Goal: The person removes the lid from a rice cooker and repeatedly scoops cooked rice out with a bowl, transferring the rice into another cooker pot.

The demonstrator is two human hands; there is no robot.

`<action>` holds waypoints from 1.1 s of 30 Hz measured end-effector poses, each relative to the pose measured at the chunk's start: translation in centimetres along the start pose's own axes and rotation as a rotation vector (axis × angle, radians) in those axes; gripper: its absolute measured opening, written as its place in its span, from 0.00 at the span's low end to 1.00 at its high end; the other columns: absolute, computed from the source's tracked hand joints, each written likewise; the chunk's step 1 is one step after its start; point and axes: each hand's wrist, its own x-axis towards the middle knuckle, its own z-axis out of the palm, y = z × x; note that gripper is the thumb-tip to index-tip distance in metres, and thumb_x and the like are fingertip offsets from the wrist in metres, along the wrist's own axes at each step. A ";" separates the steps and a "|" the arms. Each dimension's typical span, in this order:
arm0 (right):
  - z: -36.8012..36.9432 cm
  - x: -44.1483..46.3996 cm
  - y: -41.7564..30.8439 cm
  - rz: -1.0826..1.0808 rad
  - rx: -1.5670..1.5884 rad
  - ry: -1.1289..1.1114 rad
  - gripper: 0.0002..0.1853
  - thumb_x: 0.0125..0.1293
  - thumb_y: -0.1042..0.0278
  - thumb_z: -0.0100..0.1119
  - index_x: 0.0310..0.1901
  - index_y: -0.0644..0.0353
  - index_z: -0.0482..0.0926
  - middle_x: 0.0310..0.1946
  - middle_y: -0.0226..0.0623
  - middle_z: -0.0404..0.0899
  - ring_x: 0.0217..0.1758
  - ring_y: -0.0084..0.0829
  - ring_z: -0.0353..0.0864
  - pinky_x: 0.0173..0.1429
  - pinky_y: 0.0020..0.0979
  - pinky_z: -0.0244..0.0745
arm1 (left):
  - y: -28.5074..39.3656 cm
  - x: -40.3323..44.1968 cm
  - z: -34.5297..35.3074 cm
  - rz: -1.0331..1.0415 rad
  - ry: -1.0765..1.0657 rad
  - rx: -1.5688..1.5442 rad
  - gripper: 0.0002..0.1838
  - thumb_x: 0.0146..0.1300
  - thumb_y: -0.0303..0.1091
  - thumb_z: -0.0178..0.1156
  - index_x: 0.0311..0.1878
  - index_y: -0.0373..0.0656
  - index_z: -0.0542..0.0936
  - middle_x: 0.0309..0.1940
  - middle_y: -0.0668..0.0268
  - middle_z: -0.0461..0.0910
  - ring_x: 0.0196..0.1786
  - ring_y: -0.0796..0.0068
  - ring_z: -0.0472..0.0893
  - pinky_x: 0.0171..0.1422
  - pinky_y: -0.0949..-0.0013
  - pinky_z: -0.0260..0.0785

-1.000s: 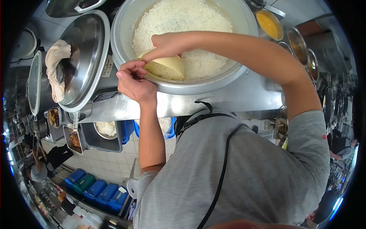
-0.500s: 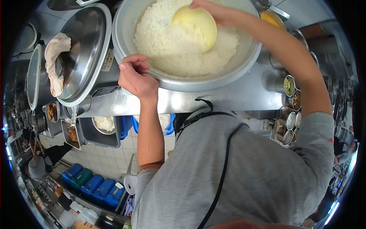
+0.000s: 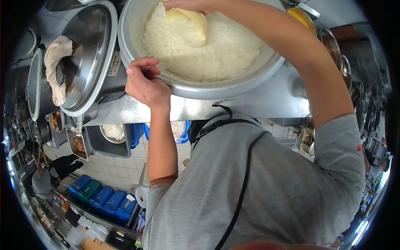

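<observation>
A large metal pot (image 3: 233,91) full of white cooked rice (image 3: 225,54) stands on the steel counter in front of me. My right hand (image 3: 189,5) grips a pale yellow bowl (image 3: 196,23) by its edge. The bowl is tilted with its lower edge in the rice at the pot's far left, and some rice shows in it. At the pot's near left rim, my left hand (image 3: 148,85) is closed, its curled fingers over the rim.
A big metal lid (image 3: 89,54) with a folded cloth (image 3: 58,54) on its handle leans left of the pot. Below it are a grey tub (image 3: 108,146) and food trays (image 3: 78,143). Metal bowls (image 3: 330,43) line the right. A person (image 3: 41,179) stands far left, near blue bins (image 3: 102,196).
My right hand has carried the yellow bowl leftward and away across the rice, tilting it more steeply. The left hand stays at the rim.
</observation>
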 end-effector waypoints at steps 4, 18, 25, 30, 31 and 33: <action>2.6 0.4 -1.9 0.137 -0.142 -0.074 0.41 0.63 0.28 0.55 0.62 0.60 0.83 0.58 0.44 0.85 0.59 0.39 0.83 0.57 0.46 0.80 | -0.1 0.1 0.0 0.004 -0.004 -0.001 0.36 0.84 0.52 0.39 0.30 0.34 0.86 0.17 0.69 0.74 0.22 0.81 0.70 0.28 0.74 0.54; 6.2 -5.9 -0.8 0.048 -0.116 -0.287 0.30 0.72 0.42 0.54 0.60 0.62 0.81 0.60 0.38 0.78 0.64 0.33 0.71 0.70 0.35 0.64 | -0.1 0.1 -0.9 0.047 -0.080 -0.006 0.33 0.84 0.45 0.38 0.31 0.35 0.85 0.19 0.65 0.77 0.23 0.77 0.73 0.29 0.71 0.59; 1.1 -16.4 -0.4 0.262 0.671 0.142 0.20 0.74 0.48 0.59 0.54 0.55 0.82 0.53 0.33 0.82 0.55 0.25 0.82 0.60 0.34 0.79 | -0.3 0.2 -0.9 0.078 -0.141 -0.017 0.30 0.82 0.44 0.40 0.33 0.34 0.85 0.21 0.66 0.78 0.26 0.79 0.72 0.32 0.71 0.58; -1.6 -22.8 -2.3 0.053 1.021 0.593 0.27 0.73 0.44 0.53 0.60 0.58 0.82 0.56 0.38 0.85 0.59 0.35 0.86 0.63 0.43 0.82 | 0.0 0.4 -0.8 0.095 -0.158 0.007 0.29 0.81 0.42 0.41 0.33 0.34 0.85 0.22 0.65 0.78 0.27 0.78 0.73 0.33 0.71 0.59; -0.9 -24.2 -3.8 -0.008 1.180 0.722 0.29 0.74 0.44 0.50 0.62 0.59 0.82 0.58 0.39 0.85 0.59 0.38 0.86 0.63 0.44 0.82 | -0.1 0.2 -0.9 0.099 -0.156 0.018 0.29 0.81 0.42 0.41 0.33 0.34 0.85 0.22 0.65 0.79 0.27 0.78 0.73 0.33 0.71 0.59; -0.1 -25.0 -4.1 -0.044 1.241 0.814 0.31 0.73 0.41 0.49 0.64 0.57 0.81 0.61 0.38 0.84 0.63 0.40 0.83 0.67 0.45 0.79 | 0.2 0.0 -0.8 0.090 -0.157 0.028 0.28 0.81 0.41 0.41 0.33 0.34 0.85 0.23 0.65 0.79 0.27 0.79 0.73 0.34 0.72 0.59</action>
